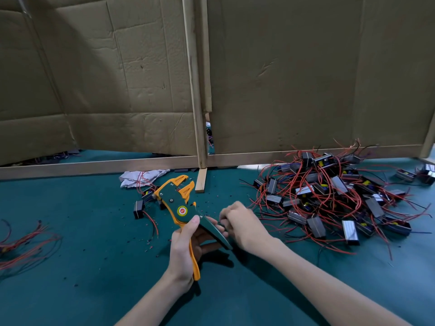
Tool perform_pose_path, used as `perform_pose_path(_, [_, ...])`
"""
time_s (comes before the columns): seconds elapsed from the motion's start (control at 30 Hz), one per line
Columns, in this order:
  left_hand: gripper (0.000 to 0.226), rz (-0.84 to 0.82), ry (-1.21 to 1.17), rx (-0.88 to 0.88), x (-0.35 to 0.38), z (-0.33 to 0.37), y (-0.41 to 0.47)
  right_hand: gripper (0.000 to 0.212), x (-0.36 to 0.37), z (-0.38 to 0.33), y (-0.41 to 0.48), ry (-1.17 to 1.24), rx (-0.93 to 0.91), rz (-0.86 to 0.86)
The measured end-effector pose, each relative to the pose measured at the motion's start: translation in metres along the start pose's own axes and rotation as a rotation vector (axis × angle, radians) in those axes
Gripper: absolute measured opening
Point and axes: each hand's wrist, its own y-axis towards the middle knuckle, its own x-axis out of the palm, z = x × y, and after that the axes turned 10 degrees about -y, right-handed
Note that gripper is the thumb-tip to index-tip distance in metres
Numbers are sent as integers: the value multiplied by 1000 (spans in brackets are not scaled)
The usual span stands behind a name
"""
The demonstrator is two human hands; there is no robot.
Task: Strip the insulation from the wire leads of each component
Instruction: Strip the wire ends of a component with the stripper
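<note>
dozens of components (329, 198) heaped on the right side of the bench (94, 243), up against the foot of the cardboard wall (282, 78). small dark blocks with silvery sides, some with yellow parts, tangled in thin red leads plus a few black ones. a few loose components (138, 209) lie mid-bench just behind the wire stripper (179, 208), near a crumpled white rag (141, 176). separate bundle of red leads (26, 241) at the left edge, well apart from the heap. dark specks are scattered on the green surface around the tool.

left grip (186, 245) is wrapped round the stripper's orange handle, thumb up on the green body, tool head tilted up and away to the left with its orange jaws parted. green handle sticks out toward the right grip (240, 222). right grip is knuckles-up, fingers curled under, right against that green handle. can't tell if it pinches a lead or anything else; fingertips are hidden.
</note>
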Motion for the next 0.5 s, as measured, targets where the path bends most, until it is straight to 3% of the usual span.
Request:
perform_pose_path(0.2, [43,-7,28,15,-2,2,1,18,-4,12,-8,132,58,92])
perform_pose_path(0.4, [44,-13,50,-6,-4,5,2,15,-15,25,-19,252,132,74])
perform_pose_path(0.5, [43,-31,52,-37,-3,5,3,5,-20,26,-19,290,155,120])
